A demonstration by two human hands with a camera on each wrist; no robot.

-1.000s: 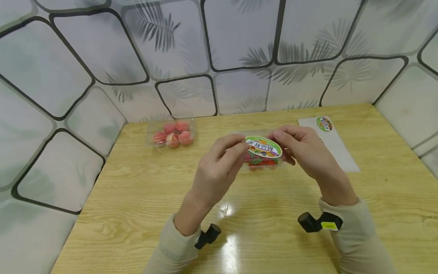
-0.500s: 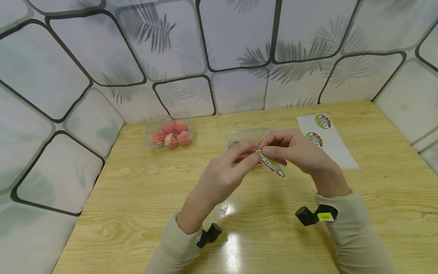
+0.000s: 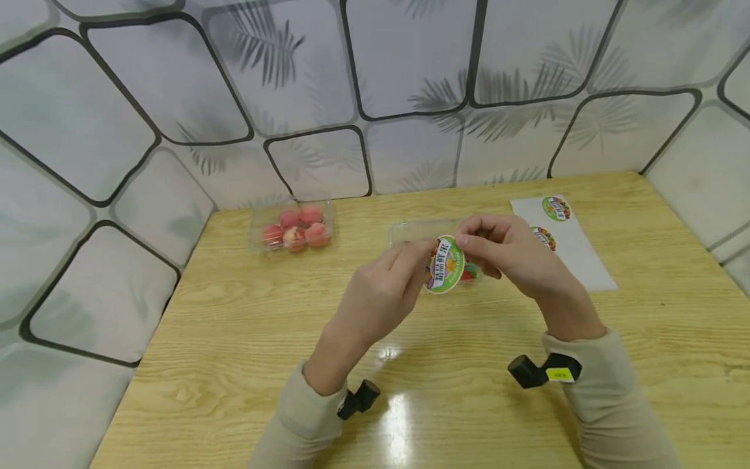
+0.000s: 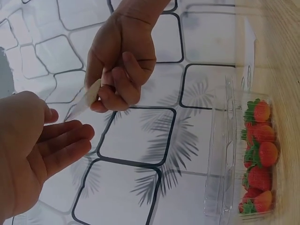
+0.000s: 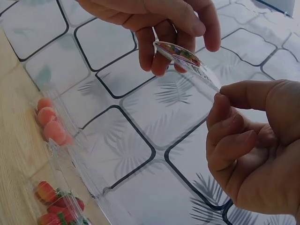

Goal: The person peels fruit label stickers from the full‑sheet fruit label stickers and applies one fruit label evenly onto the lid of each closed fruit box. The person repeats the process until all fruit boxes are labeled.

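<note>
In front of me, above the table, an oval fruit sticker (image 3: 446,264) is held up, with a green rim, fruit pictures and lettering. My right hand (image 3: 515,260) pinches its edge between thumb and index finger; the right wrist view shows this pinch on the sticker (image 5: 185,58). My left hand (image 3: 381,293) is at the sticker's other side. In the left wrist view, the left hand (image 4: 33,154) has loosely extended fingers beside the sticker, and I cannot tell whether they touch it. Below and behind stands a clear plastic box of strawberries (image 4: 260,159), partly hidden by both hands in the head view.
A clear box of peaches (image 3: 295,228) stands at the back left of the wooden table (image 3: 234,365). At the right lies a white backing sheet (image 3: 577,260) with stickers on it. A patterned wall (image 3: 410,156) rises behind the table's back edge.
The sticker was tilted flat between both hands, then swung down edge-on, and now its printed face stands upright. The right hand keeps its pinch; the left fingers have shifted along the sticker.
</note>
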